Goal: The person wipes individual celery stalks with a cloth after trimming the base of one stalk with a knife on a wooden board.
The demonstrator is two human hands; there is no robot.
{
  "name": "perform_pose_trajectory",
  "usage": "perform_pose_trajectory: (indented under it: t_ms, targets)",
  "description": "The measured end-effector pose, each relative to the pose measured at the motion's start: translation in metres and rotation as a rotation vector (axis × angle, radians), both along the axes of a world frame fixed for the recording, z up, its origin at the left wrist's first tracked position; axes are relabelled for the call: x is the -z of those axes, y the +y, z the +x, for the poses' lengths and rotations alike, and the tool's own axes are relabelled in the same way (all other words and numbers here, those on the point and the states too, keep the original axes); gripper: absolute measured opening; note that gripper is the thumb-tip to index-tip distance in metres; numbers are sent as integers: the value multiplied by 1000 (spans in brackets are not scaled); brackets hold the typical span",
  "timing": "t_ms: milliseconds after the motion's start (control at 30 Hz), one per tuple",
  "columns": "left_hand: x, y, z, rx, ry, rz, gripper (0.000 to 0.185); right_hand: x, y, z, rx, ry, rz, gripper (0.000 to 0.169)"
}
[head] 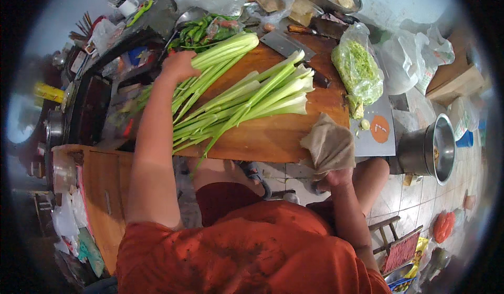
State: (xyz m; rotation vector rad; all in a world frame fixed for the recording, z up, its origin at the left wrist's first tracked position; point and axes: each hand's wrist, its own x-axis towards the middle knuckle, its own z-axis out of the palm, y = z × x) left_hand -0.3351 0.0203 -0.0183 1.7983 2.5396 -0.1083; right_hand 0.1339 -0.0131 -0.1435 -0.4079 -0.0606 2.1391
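Note:
My left hand rests on a whole celery bunch at the back left of the wooden board; its fingers are partly hidden, so its grip is unclear. Loose celery stalks lie across the middle of the board. At the front right edge, my right hand holds a brown cloth that drapes onto the board. Behind the loose stalks lies a cleaver, its dark handle partly under their ends. Green peppers are heaped behind the celery bunch.
A plastic bag of chopped greens lies on the right beside the board. Another knife with a wooden handle is at the back. A steel pot stands at the right, near a small stool. A wooden cabinet is at the left.

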Motion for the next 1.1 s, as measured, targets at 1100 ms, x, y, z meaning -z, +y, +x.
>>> perform_pose_trajectory:
  t_ms: [1100]
  targets:
    - [-77,-93,159,426,220,591,26,-15,-10,-51,-158,-65,121,55]
